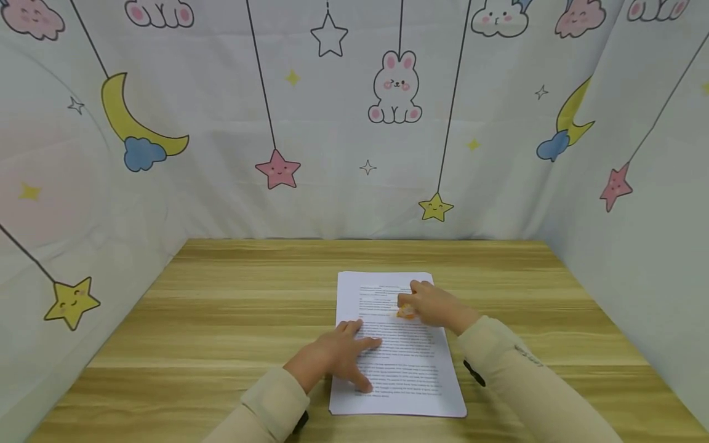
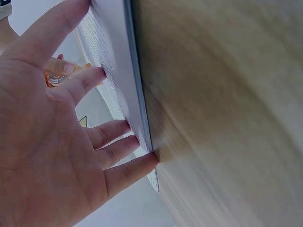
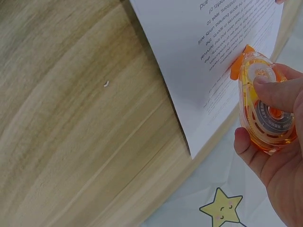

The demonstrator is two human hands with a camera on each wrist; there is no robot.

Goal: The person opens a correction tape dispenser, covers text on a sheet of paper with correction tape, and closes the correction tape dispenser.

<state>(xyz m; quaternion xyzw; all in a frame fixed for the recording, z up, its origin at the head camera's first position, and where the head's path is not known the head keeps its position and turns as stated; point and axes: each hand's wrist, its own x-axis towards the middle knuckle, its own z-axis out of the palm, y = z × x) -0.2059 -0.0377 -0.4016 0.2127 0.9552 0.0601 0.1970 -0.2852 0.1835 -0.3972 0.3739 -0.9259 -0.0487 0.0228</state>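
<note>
A printed sheet of paper lies on a board or stack whose dark edge shows in the left wrist view. My left hand is spread, its fingertips pressing on the left side of the page. In my right hand is an orange, see-through correction tape dispenser, pinched between thumb and fingers. Its orange tip is right at the printed lines in the upper part of the page.
The sheet lies on a wood-grain table. A small white scrap is on the wood beside the paper. Behind the table hangs a white cloth printed with stars, moons and a rabbit.
</note>
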